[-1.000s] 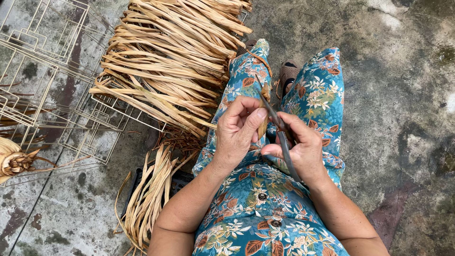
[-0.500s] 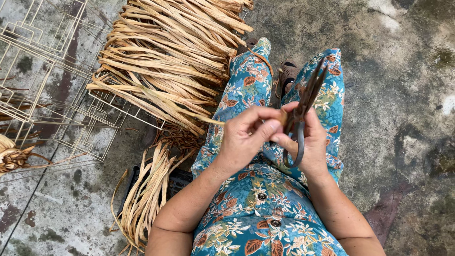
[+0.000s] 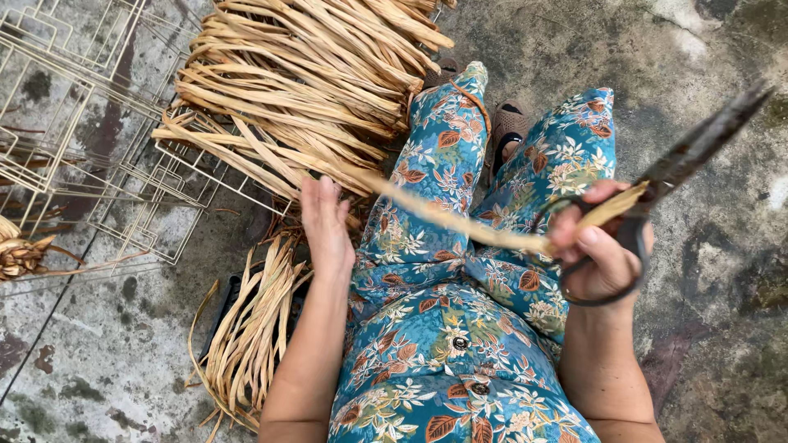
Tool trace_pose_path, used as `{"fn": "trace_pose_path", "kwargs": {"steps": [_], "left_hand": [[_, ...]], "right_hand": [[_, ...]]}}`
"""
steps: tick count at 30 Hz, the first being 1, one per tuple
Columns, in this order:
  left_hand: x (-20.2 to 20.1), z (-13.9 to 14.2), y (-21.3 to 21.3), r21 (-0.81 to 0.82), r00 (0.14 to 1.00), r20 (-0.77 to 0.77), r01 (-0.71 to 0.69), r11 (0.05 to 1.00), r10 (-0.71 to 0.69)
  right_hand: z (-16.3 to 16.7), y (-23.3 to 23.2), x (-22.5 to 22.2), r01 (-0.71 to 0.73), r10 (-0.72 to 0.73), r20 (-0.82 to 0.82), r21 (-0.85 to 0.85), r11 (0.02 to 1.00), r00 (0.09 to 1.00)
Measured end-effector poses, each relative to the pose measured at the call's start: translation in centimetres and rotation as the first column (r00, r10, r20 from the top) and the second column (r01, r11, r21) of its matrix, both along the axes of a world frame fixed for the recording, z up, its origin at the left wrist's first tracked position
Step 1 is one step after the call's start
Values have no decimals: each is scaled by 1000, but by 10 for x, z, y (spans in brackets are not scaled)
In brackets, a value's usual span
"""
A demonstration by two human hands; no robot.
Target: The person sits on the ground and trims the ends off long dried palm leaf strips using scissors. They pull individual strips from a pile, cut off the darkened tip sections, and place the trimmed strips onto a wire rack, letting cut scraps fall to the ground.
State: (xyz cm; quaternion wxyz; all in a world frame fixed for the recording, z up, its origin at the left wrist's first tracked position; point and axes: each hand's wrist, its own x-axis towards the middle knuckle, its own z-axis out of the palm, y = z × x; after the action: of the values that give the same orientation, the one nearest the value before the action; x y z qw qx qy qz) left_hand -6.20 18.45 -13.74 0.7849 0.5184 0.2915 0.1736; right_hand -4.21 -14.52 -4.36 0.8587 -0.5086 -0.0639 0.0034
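My right hand [image 3: 603,254] grips dark, rusty scissors [image 3: 694,152] that point up and to the right, and it also pinches one end of a long tan straw strip [image 3: 447,220]. That strip stretches leftward across my lap in blue floral cloth [image 3: 460,328]. My left hand [image 3: 326,223] is down at my left side, fingers extended, touching the lower edge of a big pile of dried straw strips [image 3: 304,82]. A smaller bundle of strips [image 3: 250,328] lies below that hand.
White wire frames [image 3: 90,156] lie on the stained concrete floor at the left, partly under the straw pile. A woven straw piece [image 3: 18,253] sits at the far left edge. My sandalled feet [image 3: 509,127] show beyond my knees.
My hands were together over my lap with the scissors. The left hand has since reached out to the straw pile, and the right hand has swung right with the scissors, drawing a strip across.
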Motion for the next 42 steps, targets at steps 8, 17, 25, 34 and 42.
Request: {"fn": "trace_pose_path", "kwargs": {"steps": [8,17,25,34,42], "left_hand": [[46,27,71,-575,931,326,59,816,162],[22,74,52,94,862,238,439,894,-448],[-5,90,1,380,598,41,732,566,-801],[-22,83,-7,347,493,-95,831,436,-865],[-27,77,3,330,503,-93,830,449,-860]], "right_hand": [[14,-82,13,-406,382,199,96,909,903],[29,-64,18,-374,363,-176,-706,601,915],[-11,-4,37,-530,409,-338,-572,626,848],[-49,12,39,-741,666,-352,-144,656,658],[-33,12,30,-644,560,-317,-347,682,765]]}}
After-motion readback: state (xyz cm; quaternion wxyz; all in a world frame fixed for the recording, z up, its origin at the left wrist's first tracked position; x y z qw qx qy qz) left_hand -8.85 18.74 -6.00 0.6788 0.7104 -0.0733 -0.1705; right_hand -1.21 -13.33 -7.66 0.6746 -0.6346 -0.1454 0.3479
